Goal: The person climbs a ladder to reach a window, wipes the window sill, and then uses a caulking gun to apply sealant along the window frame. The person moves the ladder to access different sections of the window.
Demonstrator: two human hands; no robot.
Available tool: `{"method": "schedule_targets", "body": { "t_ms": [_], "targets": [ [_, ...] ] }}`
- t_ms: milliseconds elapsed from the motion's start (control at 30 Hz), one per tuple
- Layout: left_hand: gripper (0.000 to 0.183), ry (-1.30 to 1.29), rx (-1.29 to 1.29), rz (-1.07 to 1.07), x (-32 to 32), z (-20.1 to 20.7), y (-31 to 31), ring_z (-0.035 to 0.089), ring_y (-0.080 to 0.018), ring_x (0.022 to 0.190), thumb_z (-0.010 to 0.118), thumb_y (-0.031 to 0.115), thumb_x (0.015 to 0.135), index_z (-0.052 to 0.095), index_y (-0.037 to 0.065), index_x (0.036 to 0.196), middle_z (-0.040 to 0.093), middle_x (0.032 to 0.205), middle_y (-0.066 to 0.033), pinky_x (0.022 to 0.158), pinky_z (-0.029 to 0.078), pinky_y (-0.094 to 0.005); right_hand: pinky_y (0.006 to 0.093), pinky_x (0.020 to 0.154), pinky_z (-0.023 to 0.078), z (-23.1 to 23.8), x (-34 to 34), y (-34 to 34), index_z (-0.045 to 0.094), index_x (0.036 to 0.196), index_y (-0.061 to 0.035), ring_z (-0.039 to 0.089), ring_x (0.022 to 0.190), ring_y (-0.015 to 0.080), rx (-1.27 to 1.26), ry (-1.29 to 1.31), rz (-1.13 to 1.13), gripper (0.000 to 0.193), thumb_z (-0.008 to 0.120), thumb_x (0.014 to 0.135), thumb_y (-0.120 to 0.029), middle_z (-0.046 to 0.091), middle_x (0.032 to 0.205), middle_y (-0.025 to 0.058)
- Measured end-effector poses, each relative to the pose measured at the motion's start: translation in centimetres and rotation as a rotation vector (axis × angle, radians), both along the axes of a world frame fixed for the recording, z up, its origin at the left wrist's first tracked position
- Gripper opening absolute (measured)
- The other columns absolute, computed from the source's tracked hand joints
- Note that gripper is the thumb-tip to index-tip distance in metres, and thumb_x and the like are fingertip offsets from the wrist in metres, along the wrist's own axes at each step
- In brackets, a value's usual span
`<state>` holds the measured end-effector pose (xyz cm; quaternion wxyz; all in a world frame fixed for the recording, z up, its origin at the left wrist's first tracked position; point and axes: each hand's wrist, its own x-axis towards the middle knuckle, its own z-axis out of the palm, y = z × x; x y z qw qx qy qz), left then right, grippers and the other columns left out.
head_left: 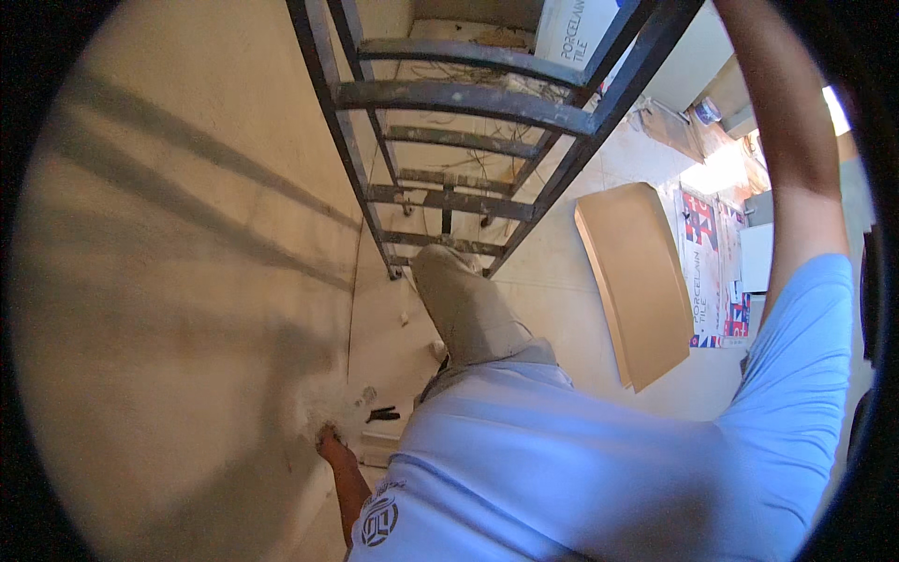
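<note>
One hand shows: the left hand (330, 438), pressed low against the plastered wall (178, 281) beside a pale, roughened patch (323, 398), as if steadying the body on the metal ladder (468, 103). Its grip cannot be made out. Reaching up past the rungs, the right arm leaves the picture, hand unseen. Dark pliers (382, 413) lie below on the floor (552, 281).

Ladder (468, 103) right of wall (187, 281) (board (641, 281) farther right).

Matt, paint-spattered metal ladder (468, 98); smooth plastered wall (187, 234), roughly chipped low down; soft cotton-like shirt (581, 459); flat slab (637, 281), probably plain cardboard.
</note>
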<state>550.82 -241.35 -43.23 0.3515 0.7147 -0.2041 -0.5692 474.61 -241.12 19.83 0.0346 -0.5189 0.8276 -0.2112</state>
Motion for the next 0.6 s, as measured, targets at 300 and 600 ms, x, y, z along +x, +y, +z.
{"method": "schedule_targets", "body": {
  "t_ms": [300, 600],
  "targets": [
    [0.014, -0.059, -0.045, -0.205, 6.8, -7.3, 1.0, 0.058, -0.0253, 0.090, 0.066, 0.012, 0.090, 0.066, 0.002, 0.101, 0.065, 0.100, -0.0080, 0.082, 0.046, -0.0391, 0.0393, 0.084, 0.055, -1.4, 4.4, 2.3, 0.075, 0.106, -0.0022, 0.069, 0.091, 0.0234, -0.425, 0.575, -0.058, 0.055, 0.059, 0.098, -0.054, 0.074, 0.101, 0.0153],
    [0.017, -0.079, -0.011, -0.091, -0.1, -4.3, 0.4, 0.060, -0.0243, 0.091, 0.068, 0.011, 0.089, 0.066, 0.002, 0.103, 0.066, 0.101, -0.0086, 0.081, 0.047, -0.0382, 0.0443, 0.108, 0.044, -35.5, 15.6, 2.0, 0.063, 0.128, -0.0017, 0.062, 0.119, 0.0316, -0.679, -1.211, -0.123, 0.059, 0.040, 0.107, -0.052, 0.068, 0.122, 0.0207]
  ]
}}
